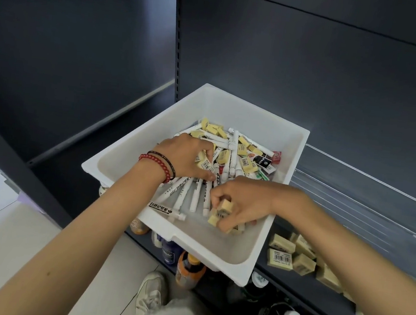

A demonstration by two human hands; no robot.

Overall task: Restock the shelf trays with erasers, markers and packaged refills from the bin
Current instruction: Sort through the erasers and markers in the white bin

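One wide-angle view, worn on the person's head, looks forward and steeply down. It sits close above a white bin [244, 240] on dark shelving [312, 78], whose back panel fills the top; a shoe [150, 295] and pale floor [0, 238] show below.

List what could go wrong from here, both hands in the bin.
1. The right hand clutches several erasers at once; one may slip out.
2. The bin seems to overhang the shelf above bottles; weight on its near end might tip it.
3. The left hand, gripping an eraser, may scatter markers.
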